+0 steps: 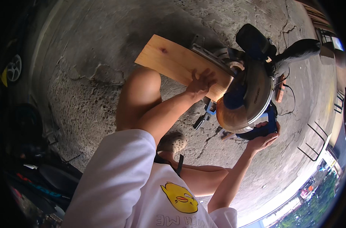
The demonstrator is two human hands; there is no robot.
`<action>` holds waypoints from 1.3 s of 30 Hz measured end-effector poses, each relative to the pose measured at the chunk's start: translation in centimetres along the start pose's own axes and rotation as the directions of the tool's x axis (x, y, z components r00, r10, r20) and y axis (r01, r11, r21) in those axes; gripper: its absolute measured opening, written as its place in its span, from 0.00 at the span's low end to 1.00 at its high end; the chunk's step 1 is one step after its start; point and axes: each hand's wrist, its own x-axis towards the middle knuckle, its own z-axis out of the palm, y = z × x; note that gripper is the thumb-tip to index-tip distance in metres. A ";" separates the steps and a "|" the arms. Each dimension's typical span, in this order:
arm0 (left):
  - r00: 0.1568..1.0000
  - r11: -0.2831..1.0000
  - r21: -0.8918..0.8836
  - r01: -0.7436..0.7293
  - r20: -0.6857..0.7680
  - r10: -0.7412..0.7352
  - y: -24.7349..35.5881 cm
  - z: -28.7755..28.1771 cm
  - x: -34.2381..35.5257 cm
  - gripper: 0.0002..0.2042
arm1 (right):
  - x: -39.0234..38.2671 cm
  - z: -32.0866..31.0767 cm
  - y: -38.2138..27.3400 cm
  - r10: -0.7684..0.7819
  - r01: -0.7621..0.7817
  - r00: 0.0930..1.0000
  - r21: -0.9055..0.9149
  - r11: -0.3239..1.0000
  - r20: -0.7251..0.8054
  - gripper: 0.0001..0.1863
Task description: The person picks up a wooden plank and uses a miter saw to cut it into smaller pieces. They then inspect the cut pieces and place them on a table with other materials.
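A blue and black miter saw (252, 91) rests on the concrete, its curved guard over the blade. A wide wooden board (169, 57) lies against the saw's fence, its right end beside the guard. My left hand (201, 83) is flat on the board near that end, fingers spread, a short way from the guard. My right hand (264, 138) is wrapped round the saw's handle (269, 121) on the near right side. The blade edge itself is mostly hidden by the guard.
An orange power strip (281, 89) with a black cord lies right of the saw. A blue clamp-like part (209, 110) juts out below the board. Cracked concrete floor (93, 95) surrounds the saw. A dark motorbike (47, 178) stands at the lower left, and metal brackets (313, 142) are at the right.
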 end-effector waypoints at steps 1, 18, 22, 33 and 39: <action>1.000 1.000 0.003 -0.002 -0.014 0.002 -0.1 0.0 0.1 0.26 | 0.0 0.2 0.0 -0.002 0.002 1.000 0.004 1.000 0.003 0.30; 1.000 0.999 0.043 0.023 -0.006 -0.022 -0.2 -0.3 0.3 0.25 | -0.3 1.1 0.1 -0.021 0.021 1.000 0.009 1.000 -0.014 0.29; 0.998 0.996 -0.067 0.053 0.032 -0.051 -0.3 -0.1 0.7 0.24 | -0.3 0.7 0.5 -0.039 0.039 0.999 -0.032 0.999 0.007 0.31; 0.997 0.997 -0.028 0.071 0.026 -0.070 -0.1 -0.3 0.5 0.25 | -0.8 1.3 0.2 -0.025 0.025 0.999 -0.017 1.000 -0.028 0.30; 0.997 0.997 -0.031 0.065 0.048 -0.064 -0.1 -0.7 0.5 0.25 | -0.9 1.1 0.6 -0.050 0.050 0.999 -0.032 0.998 -0.004 0.31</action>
